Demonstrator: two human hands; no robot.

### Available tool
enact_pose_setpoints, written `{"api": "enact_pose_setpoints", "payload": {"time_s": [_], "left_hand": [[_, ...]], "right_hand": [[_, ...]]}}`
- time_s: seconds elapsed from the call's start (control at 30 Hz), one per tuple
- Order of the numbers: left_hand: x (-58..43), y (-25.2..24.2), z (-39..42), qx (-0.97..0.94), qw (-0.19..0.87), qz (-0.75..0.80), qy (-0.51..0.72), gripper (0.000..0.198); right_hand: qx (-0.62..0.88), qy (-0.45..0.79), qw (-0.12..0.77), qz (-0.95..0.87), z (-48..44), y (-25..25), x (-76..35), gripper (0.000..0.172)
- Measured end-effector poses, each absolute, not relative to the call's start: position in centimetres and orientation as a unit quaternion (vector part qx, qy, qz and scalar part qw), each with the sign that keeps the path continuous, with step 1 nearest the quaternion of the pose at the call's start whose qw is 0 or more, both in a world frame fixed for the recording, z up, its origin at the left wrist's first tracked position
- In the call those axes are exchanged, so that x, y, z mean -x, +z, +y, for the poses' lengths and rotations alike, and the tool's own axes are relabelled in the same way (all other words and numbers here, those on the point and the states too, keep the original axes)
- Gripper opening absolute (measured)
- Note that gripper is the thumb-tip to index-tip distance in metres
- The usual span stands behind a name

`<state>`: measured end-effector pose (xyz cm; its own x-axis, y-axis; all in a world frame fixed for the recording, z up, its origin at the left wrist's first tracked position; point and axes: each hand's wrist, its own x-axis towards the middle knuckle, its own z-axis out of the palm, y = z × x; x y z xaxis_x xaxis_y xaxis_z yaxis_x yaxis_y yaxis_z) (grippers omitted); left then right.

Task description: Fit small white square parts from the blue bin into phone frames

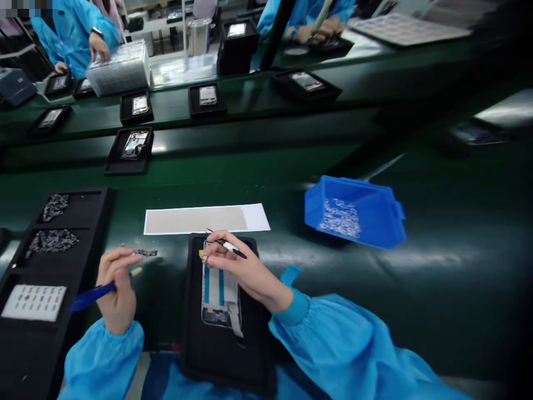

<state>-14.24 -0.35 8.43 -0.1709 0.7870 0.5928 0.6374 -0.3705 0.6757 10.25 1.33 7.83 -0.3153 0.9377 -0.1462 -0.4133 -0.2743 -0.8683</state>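
My left hand (116, 286) grips a blue-handled pen-like tool (95, 295) with a pale tip, and a small dark strip of parts (145, 253) lies just past its fingertips. My right hand (241, 269) holds slim black-and-white tweezers (227, 247) above the top end of a phone frame (219, 294). That frame lies on a black tray (212, 358), with blue strips and a pale ribbon across its inner side. Under my right fingers, the frame's upper end is hidden.
A black compartment tray (54, 261) with dark small parts stands to my left. A white sheet with a tan strip (206, 219) lies ahead, and a tilted blue bin (353, 211) holds small metal parts. Phones on black trays line the green benches beyond; co-workers in blue sleeves work further back.
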Motion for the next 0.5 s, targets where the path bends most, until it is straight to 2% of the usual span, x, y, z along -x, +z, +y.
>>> {"api": "enact_pose_setpoints", "payload": {"time_s": [0.1,0.17,0.23,0.33,0.5], "left_hand": [[12.1,9.8,-1.2,-0.592,0.223,0.489,0.600,0.061],[10.5,10.6,-1.6,-0.576,0.366,0.467,0.562,0.052],[9.2,11.3,-1.9,-0.567,0.460,0.471,0.495,0.033],[7.9,11.9,-2.3,-0.554,0.478,0.490,0.474,0.019],[6.9,11.5,-2.5,-0.546,0.429,0.515,0.503,0.026]], "right_hand": [[0.345,0.724,0.498,-0.328,-0.4,7.5,-11.1,0.036],[0.349,0.713,0.520,-0.316,-1.2,7.1,-11.1,0.039],[0.353,0.699,0.537,-0.314,-1.7,6.7,-11.1,0.041],[0.365,0.668,0.555,-0.334,-2.2,6.6,-11.1,0.040],[0.385,0.600,0.571,-0.406,-3.0,6.9,-11.3,0.033]]}}
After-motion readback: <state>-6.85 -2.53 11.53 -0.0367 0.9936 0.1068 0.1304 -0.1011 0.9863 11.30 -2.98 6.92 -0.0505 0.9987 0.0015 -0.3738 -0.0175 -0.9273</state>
